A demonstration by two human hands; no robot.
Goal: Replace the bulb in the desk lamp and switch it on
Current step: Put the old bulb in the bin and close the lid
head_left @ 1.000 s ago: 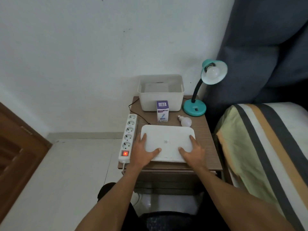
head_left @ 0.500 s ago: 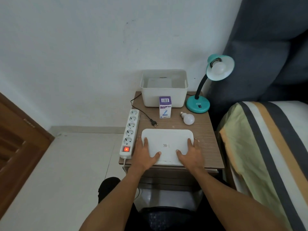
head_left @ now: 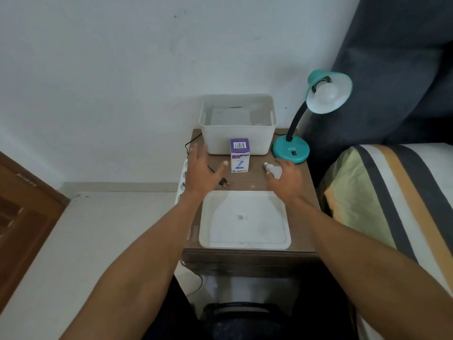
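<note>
Hovering above the small wooden table [head_left: 250, 184], my left hand [head_left: 199, 171] spreads its fingers wide and holds nothing, with the unplugged plug [head_left: 223, 182] showing just past it. My right hand [head_left: 285, 179] is loosely spread too, empty, its fingers over the loose bulb [head_left: 272, 168] lying on the table; I cannot tell whether they touch it. The teal desk lamp [head_left: 291, 149] stands at the far right corner, a bulb in its shade [head_left: 329, 94]. The white lid [head_left: 245, 219] lies flat near me, the bulb box [head_left: 239, 155] before the white bin [head_left: 237, 123].

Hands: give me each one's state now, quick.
Left hand: open, fingers spread, holding nothing.
Right hand: open, over the loose bulb, no grip on it.
</note>
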